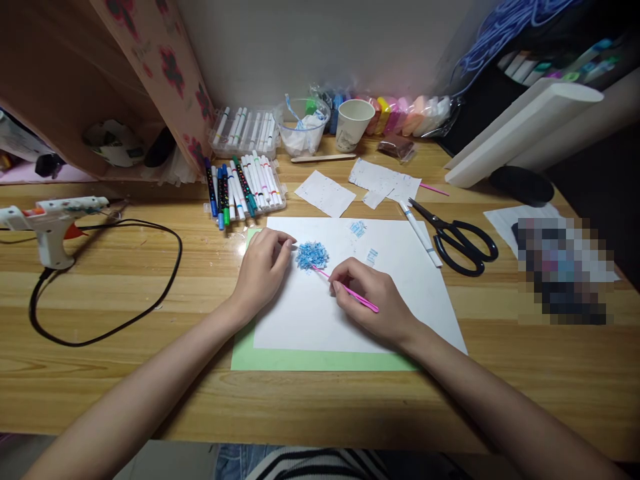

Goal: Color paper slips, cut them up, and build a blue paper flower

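Observation:
On a white sheet (305,320) over a green sheet (325,360) lies a round cluster of blue paper bits (313,255). My right hand (367,293) is closed around a thin pink tool (363,301), whose tip touches the lower edge of the cluster. My left hand (265,267) rests at the left edge of the white sheet, beside the cluster, thumb and forefinger slightly apart with nothing visible between them. Small striped blue paper pieces (372,257) lie on the sheet above my right hand.
Black-handled scissors (457,243) and a white marker (421,235) lie at the right. Several markers (245,187), a paper cup (353,125) and a plastic bowl (304,130) stand behind. A glue gun (53,230) with a looped cable is at the left.

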`<move>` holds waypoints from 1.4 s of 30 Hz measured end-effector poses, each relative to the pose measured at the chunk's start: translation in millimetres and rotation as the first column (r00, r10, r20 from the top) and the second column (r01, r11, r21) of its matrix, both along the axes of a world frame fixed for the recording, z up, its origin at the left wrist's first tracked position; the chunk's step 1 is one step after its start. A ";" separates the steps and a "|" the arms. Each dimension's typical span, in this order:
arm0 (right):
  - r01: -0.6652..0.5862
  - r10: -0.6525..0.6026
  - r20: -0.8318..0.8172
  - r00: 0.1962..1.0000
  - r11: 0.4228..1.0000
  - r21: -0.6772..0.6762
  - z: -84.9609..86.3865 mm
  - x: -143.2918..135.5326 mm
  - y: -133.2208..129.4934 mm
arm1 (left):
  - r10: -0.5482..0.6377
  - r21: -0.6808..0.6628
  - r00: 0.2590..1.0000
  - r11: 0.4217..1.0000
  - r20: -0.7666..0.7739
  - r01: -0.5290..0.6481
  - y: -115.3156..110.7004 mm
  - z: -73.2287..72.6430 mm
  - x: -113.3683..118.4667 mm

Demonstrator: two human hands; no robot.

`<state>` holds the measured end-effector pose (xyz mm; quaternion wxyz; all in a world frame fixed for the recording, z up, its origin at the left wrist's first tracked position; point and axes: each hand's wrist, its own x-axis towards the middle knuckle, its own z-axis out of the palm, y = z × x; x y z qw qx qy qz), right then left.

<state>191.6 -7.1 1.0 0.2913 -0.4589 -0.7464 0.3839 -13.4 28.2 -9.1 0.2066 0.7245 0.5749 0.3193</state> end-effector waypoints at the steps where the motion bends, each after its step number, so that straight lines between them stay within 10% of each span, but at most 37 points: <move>1: -0.001 0.001 0.007 1.000 1.000 0.006 0.2 -0.1 0.1 | -0.002 -0.002 1.000 1.000 0.005 0.002 0.0 -0.1 0.0; 25: -0.031 0.004 0.141 0.990 0.981 0.194 4.0 -7.1 4.8 | -0.020 -0.034 1.000 0.999 -0.010 0.019 0.6 -2.0 -0.3; 33: 0.065 -0.069 0.108 0.992 0.997 0.043 19.6 -4.8 5.4 | -0.057 -0.026 0.989 0.998 -0.133 0.054 0.0 -3.2 0.3; 42: -0.069 -0.043 0.284 0.958 0.925 0.374 17.5 -2.0 3.3 | -0.068 -0.026 0.981 0.998 -0.182 0.064 -0.3 -4.5 -0.3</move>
